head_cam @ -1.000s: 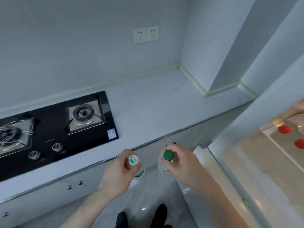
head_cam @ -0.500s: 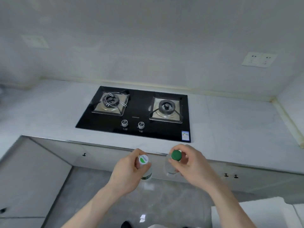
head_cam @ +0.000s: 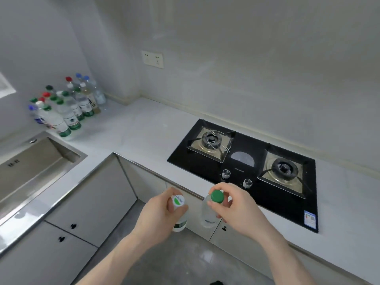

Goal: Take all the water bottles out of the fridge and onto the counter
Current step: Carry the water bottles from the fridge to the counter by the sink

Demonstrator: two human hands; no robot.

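- Left hand (head_cam: 159,218): fingers curled round the neck of a clear bottle with a white cap (head_cam: 178,200); the bottle hangs upright over the floor, in front of the cabinet doors (head_cam: 98,200).
- Right hand (head_cam: 233,210): fingertips pinch a second clear bottle just under its green cap (head_cam: 217,196); this bottle also hangs upright, just beside the first, near the front edge of the counter (head_cam: 144,128).
- Neither held bottle touches the counter.
- Group of bottles (head_cam: 65,105): stands upright in the far left corner of the counter, against the wall, just behind the sink (head_cam: 35,161). Caps are green, red, blue and white.
- Gas hob (head_cam: 246,167): set into the counter to the right of the hands, with two burners and two knobs.
- Wall socket (head_cam: 152,59): fixed on the wall above the counter.
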